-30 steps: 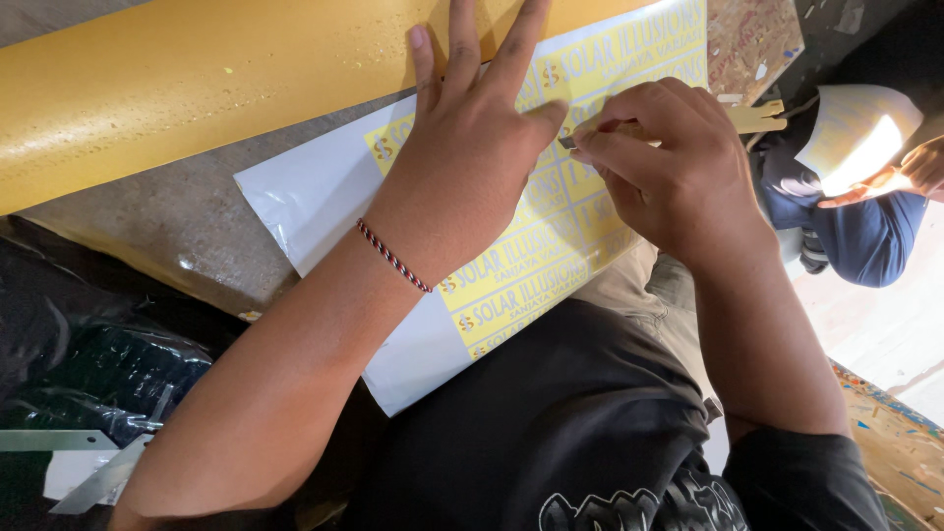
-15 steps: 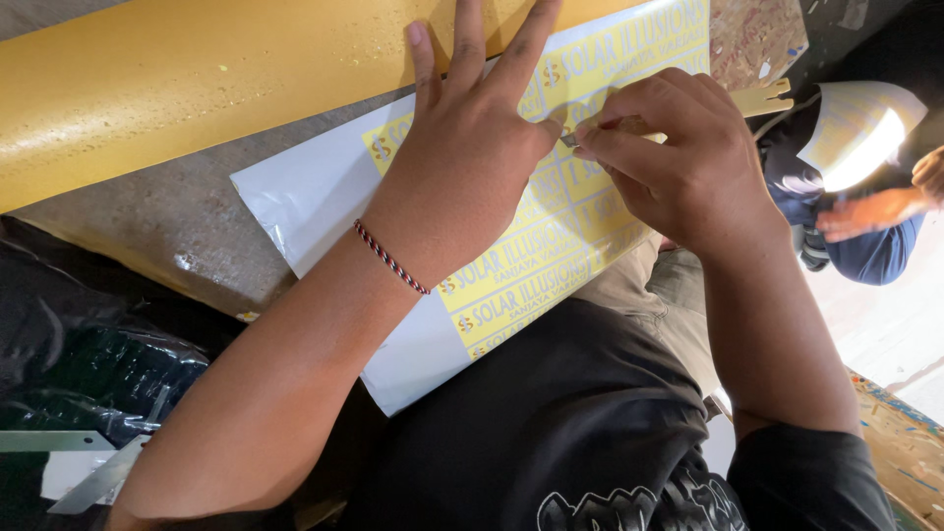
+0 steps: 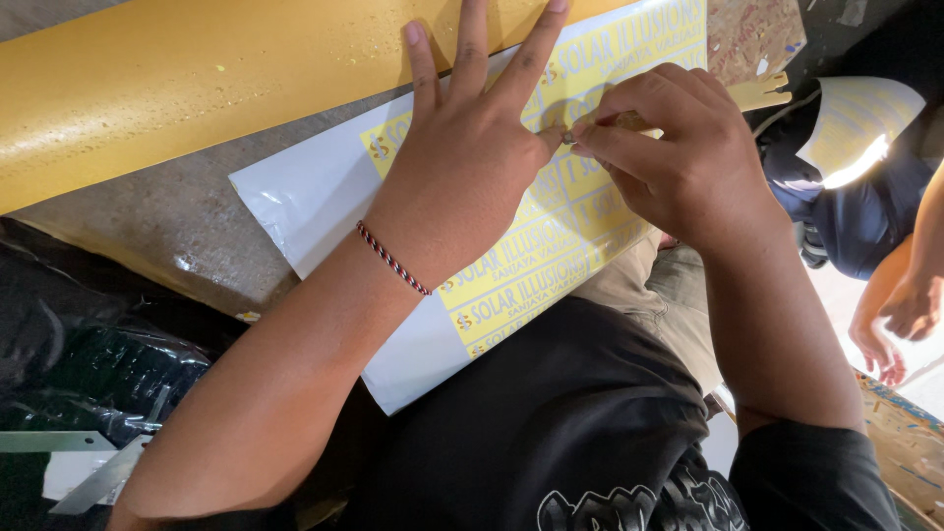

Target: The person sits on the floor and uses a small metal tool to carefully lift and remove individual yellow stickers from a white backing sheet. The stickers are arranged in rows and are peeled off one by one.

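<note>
At centre top of the head view, abt 12 o'clock, the right hand (image 3: 678, 147) has its fingers (image 3: 615, 138) pinched together on a small thin thing right at the tips; too small to tell what it is. Pinch sits on the sticker sheet (image 3: 511, 285), touching the thumb side of the left hand (image 3: 472, 157).

Left hand lies flat, palm down on the sheet, fingers spread apart and straight, pointing to 12 o'clock, holding nothing, just pressing the sheet. Three fingertips reach onto the yellow beam (image 3: 197, 88). Thin red-black-white braided band (image 3: 393, 258) on the left wrist.

Sheet = white glossy backing w/ rows of yellow rectangular labels, lying slanted from 7 o'clock up to 1 o'clock. Its lower end rests on the person's lap, on the black printed shirt (image 3: 590, 433) and khaki trousers (image 3: 649, 290); upper part on the grey counter (image 3: 167, 236).

Yellow beam runs across the top from 9 to 12 o'clock, touching the sheet's upper edge. Black plastic wrap (image 3: 88, 364) at 8 o'clock, beside the left forearm.

At 3 o'clock, well apart, another person's hand (image 3: 900, 315) hangs down; nr it a dark blue garment w/ a pale reflective patch (image 3: 846, 177). Chipboard (image 3: 747, 34) at 1 o'clock, by the sheet's top end.
</note>
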